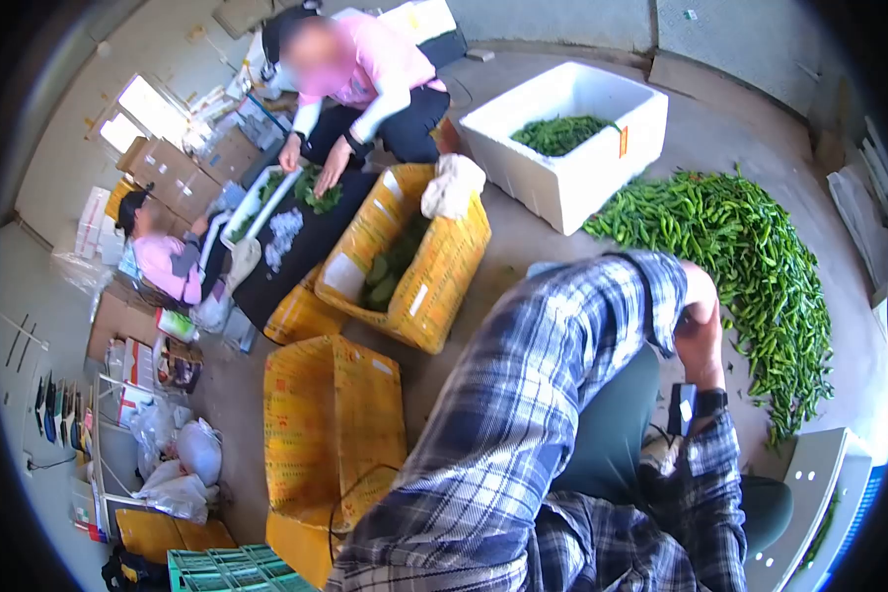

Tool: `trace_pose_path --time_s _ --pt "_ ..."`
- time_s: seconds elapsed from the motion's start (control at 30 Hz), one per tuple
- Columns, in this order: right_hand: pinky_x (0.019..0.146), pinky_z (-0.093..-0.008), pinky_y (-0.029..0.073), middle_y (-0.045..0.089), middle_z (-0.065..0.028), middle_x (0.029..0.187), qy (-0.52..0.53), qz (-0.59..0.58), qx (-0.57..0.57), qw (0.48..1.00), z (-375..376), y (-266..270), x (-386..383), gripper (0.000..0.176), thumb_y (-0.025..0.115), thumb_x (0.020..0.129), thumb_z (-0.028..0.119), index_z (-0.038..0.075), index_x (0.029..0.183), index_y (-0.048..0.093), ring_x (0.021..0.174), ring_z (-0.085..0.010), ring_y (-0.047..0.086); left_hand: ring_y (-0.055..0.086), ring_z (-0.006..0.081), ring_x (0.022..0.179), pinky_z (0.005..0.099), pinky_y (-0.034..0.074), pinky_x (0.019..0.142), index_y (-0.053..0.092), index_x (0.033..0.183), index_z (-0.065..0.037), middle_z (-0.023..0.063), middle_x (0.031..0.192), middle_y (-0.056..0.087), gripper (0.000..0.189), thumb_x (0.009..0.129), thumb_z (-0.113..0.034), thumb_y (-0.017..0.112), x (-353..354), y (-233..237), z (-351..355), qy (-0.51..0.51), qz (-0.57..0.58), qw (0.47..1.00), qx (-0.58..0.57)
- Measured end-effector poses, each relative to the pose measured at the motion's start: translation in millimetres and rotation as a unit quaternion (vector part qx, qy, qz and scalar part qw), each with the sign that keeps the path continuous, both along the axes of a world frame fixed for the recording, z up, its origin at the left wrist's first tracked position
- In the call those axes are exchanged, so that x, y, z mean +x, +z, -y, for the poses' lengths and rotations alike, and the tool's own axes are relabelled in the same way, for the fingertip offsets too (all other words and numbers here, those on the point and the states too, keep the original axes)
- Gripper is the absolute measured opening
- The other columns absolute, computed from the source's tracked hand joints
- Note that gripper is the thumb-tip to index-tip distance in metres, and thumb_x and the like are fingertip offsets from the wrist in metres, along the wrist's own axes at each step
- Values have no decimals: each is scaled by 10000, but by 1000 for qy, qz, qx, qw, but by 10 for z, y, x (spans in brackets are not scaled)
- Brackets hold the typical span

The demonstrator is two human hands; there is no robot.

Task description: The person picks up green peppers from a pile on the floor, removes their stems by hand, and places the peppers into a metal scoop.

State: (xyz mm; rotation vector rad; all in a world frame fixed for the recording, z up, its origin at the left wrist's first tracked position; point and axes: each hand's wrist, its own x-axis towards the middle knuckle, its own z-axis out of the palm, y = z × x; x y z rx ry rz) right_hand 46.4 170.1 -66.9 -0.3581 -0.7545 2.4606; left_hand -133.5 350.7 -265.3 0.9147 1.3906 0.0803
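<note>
My left arm, in a blue-and-white plaid sleeve [523,365], reaches across the view and bends near the pepper pile. Bare skin of my left hand or forearm [701,291] shows past the cuff. My right hand [702,357] comes up from below and meets it; a dark band [710,401] and a small black device [681,408] are at that wrist. The fingers of both hands are hidden, so what they hold cannot be made out. Beside them on the floor spreads a large heap of green chili peppers [730,257].
A white foam box [533,178] holds more green produce. Yellow cartons [434,291] stand left of me, one with greens inside and a pale cloth on its rim. Two people in pink [390,59] work at a dark surface [286,276]. Another white box [809,493] is at lower right.
</note>
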Motion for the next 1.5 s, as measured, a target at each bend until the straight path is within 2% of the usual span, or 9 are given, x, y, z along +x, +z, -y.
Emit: trace_pose_path --time_s 0.2,0.37,0.47,0.57,0.73,0.8,0.83,0.87,1.5 --pt "620 -282 480 599 -72 942 -16 11 -118 993 28 162 153 398 392 923 405 60 1082 510 810 -200 573 594 248 737 354 506 604 580 1019 5 173 907 618 347 763 -230 581 799 2989 1825 -227 -246 934 128" --pt "506 -228 451 602 -45 851 -14 31 -94 995 -49 148 262 306 440 914 350 74 1022 519 744 -171 581 634 286 733 362 542 575 552 1071 16 205 935 617 423 763 -271 588 882 3654 2269 -156 -239 945 162" --pt "467 -218 435 606 -61 852 -33 82 -83 993 -213 165 411 210 503 892 269 80 980 531 742 -168 578 632 280 774 349 570 569 371 1281 30 236 1101 536 639 788 -305 599 624 3336 2192 -49 -148 951 268" --pt "495 -201 443 595 -95 954 -57 99 -49 992 -419 312 696 198 515 887 265 76 938 540 766 -166 572 625 244 736 343 564 515 343 1312 -7 214 1106 531 566 837 -219 565 322 3149 2476 135 -66 946 288" --pt "482 -173 467 577 -61 1027 -41 96 -7 995 -1032 260 1100 181 522 886 249 91 972 542 776 -105 582 574 181 516 317 510 421 536 940 -24 72 674 548 171 849 -168 523 -77 2241 3432 314 -59 915 247" --pt "481 -165 463 582 -54 1054 -70 118 13 990 -1148 331 1236 191 521 889 249 97 1002 549 795 -97 593 508 191 392 333 490 388 568 756 -45 53 551 499 109 797 -132 515 -194 1587 3790 301 -72 934 180" --pt "480 -161 461 585 -50 1064 -73 118 34 990 -1246 298 1298 195 520 891 247 101 1017 551 805 -95 597 523 190 423 329 493 395 567 741 -52 61 582 511 107 780 -140 520 -364 971 4003 100 -142 939 295" --pt "492 -158 459 591 -46 1055 -52 106 55 991 -1367 243 1366 193 516 895 238 105 1029 554 812 -96 599 539 194 450 331 499 406 580 773 -55 68 611 521 118 773 -160 526 -72 1321 4256 313 -66 941 108" --pt "474 -150 428 583 -21 1047 -71 169 112 977 -1175 464 1490 252 524 888 268 120 1090 550 776 -79 570 596 232 592 351 512 546 604 837 -50 112 663 566 163 793 -188 530 755 1346 4552 88 -138 984 64"
